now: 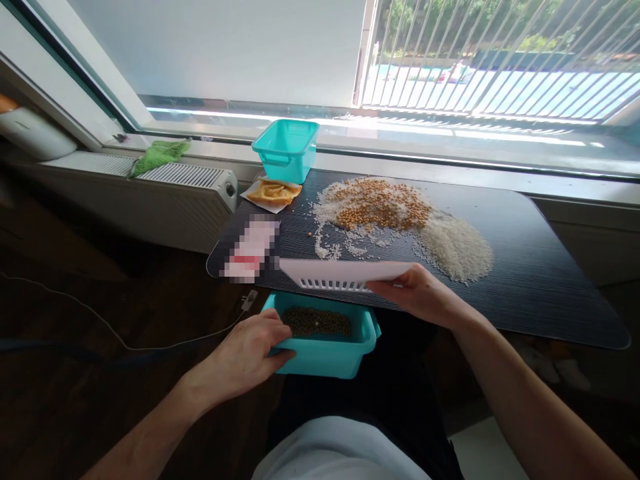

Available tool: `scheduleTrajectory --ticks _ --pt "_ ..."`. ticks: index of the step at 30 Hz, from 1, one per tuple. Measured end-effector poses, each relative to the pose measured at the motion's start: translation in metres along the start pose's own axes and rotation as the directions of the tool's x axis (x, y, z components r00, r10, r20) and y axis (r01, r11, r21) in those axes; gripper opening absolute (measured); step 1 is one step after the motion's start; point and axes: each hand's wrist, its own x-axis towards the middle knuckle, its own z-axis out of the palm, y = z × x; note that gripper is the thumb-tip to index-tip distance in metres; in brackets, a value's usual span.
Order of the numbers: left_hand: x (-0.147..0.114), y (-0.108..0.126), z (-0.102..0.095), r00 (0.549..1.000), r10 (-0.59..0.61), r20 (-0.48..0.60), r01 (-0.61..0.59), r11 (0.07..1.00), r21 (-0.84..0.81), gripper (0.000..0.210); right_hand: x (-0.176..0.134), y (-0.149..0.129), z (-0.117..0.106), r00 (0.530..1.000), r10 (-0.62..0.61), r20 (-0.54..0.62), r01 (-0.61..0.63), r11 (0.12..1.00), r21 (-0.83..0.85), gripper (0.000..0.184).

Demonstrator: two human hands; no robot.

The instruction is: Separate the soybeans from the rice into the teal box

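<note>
My left hand [260,340] grips the near left rim of a turquoise plastic bin [320,360], held below the table's front edge. Small dark greenish-brown grains or peas [315,321] cover the bin's bottom. In my right hand [425,293] is a white slotted plastic basket [345,270], pinched at its right end and tilted over the table edge above the bin. Behind it on the table lies a pile of white rice [455,247], with yellow-brown chickpea-like peas [375,203] spread over its left part. The basket's inside is hidden from me.
A second turquoise bin [287,150] stands at the back left of the dark table [530,267]. Near it lies a folded yellow cloth-like item [274,193] on white paper. A green cloth [160,157] rests on the radiator [190,183]. A white cable [150,348] trails at left.
</note>
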Motion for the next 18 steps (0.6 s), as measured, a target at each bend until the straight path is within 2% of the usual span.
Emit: scheduleTrajectory --ticks 2,4,6,12,18 --pt "-0.001 -0.001 0.001 1.000 -0.002 -0.010 0.002 1.000 0.000 0.025 0.009 -0.005 -0.006 0.991 -0.033 -0.132 0.026 0.998 -0.056 0.031" --pt "-0.001 -0.003 0.001 1.000 0.003 -0.016 -0.003 1.000 -0.005 0.023 0.024 -0.010 -0.011 0.947 -0.074 -0.311 0.025 0.987 -0.158 0.031" --pt "-0.001 -0.003 0.002 1.000 0.007 -0.019 -0.007 1.000 -0.004 0.020 0.040 -0.014 -0.014 0.920 -0.116 -0.374 0.014 0.964 -0.266 0.031" --pt "-0.001 -0.004 0.001 1.000 0.005 -0.025 -0.004 1.000 0.011 0.018 0.070 -0.012 -0.011 0.931 -0.147 -0.333 -0.011 0.904 -0.427 0.034" --pt "-0.002 -0.006 -0.002 1.000 -0.023 -0.017 0.024 1.000 0.012 0.018 0.076 -0.006 -0.011 0.955 -0.152 -0.254 0.038 0.914 -0.404 0.032"
